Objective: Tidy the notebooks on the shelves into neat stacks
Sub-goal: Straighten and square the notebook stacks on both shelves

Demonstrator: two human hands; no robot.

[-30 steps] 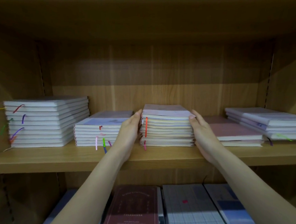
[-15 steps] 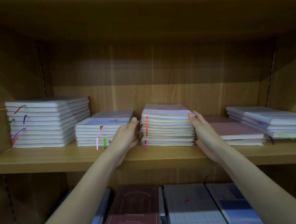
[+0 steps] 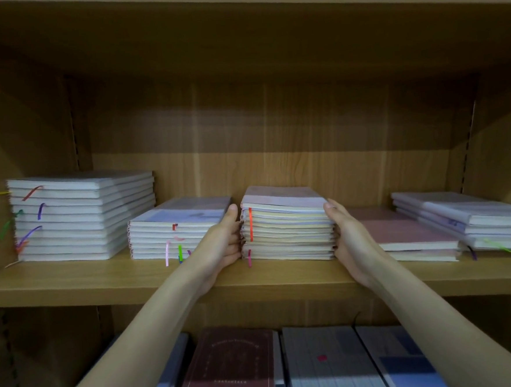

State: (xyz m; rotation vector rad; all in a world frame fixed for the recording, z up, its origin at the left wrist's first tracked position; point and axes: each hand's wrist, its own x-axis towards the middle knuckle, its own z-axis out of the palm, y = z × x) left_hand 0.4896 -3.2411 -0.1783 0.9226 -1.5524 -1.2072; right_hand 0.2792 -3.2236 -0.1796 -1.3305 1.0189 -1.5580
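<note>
1. The left hand (image 3: 221,244) lies flat against the left side of the middle stack of notebooks (image 3: 286,224), fingers together, thumb up by the top cover.
2. The right hand (image 3: 346,235) presses the opposite side the same way, so the stack is squeezed between two flat palms; neither hand closes around a single notebook.
3. Since a second ago the left hand has slipped lower along the stack's side and then come back up, while the right hand has hardly moved. The stack itself sits in the same spot on the wooden shelf (image 3: 73,284).
4. That reads as squaring the edges, not carrying: the step in hand is probably aligning this one stack, and it looks nearly done, though its lower notebooks seem slightly uneven in the blur.
5. The tall stack (image 3: 83,217) at far left and the shorter stack (image 3: 172,235) just beside the left hand already look tidy.
6. The pink notebooks (image 3: 402,231) and the fanned pile (image 3: 474,223) to the right sit askew, so they likely remain to be done.
</note>
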